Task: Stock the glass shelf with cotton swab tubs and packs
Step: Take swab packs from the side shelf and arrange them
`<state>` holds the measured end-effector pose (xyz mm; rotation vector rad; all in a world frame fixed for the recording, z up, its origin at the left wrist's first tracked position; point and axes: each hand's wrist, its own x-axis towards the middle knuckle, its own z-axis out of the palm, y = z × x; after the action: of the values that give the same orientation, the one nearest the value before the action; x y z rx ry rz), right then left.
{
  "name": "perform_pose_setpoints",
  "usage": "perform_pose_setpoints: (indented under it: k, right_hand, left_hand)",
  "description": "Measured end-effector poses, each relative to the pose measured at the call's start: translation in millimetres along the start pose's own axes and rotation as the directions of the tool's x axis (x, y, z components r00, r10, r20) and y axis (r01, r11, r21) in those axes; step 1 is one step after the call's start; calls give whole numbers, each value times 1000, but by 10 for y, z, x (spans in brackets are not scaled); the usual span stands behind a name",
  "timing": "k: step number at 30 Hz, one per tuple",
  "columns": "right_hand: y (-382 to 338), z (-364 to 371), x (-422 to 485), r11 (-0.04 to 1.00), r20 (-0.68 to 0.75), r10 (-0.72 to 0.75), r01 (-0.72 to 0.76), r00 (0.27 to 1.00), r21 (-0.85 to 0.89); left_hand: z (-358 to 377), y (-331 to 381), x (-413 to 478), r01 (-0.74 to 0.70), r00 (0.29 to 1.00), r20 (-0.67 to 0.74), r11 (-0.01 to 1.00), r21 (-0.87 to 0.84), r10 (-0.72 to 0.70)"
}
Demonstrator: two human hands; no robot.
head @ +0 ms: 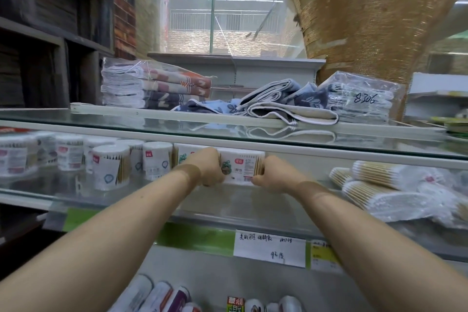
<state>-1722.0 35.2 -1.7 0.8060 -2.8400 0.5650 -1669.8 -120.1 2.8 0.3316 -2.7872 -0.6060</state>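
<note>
left hand (209,167) + right hand (273,175): fingers grasp 1 tub (240,168), one per side | glass shelf (228,201): 6+ tubs (109,167) left, packs (385,185) right, count unclear

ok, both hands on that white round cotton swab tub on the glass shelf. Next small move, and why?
Probably nudge the white round cotton swab tub left against the row of white tubs, then let go. The left hand and right hand grip its sides, it seems to rest on the glass shelf, and clear bagged swab packs lie further right.
</note>
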Motion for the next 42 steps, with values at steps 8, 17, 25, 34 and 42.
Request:
perform_pose_setpoints:
  k: [8,17,25,34,42]
  right_hand:
    - [-76,29,45,993,-8,89,-89,996,-74]
    - [-158,35,32,980,7,145,-143,989,-137]
    - [-169,-45,-130,985,-17,144,-145,989,-96]
    - [-162,-160,-478,972,-155,158,-181,975,-151]
    - [75,-381,-900,921,-176,170,-220,970,-320]
  left_hand:
    - [11,-45,115,-38,999,16,983,178,36]
    - [16,-53,137,-99,995,19,974,203,97]
    - [-24,-68,63,-96,994,-32,978,184,103]
    - [63,279,-197,-200,976,-53,964,176,212]
    - [137,748,-333,-253,964,-23,942,222,265]
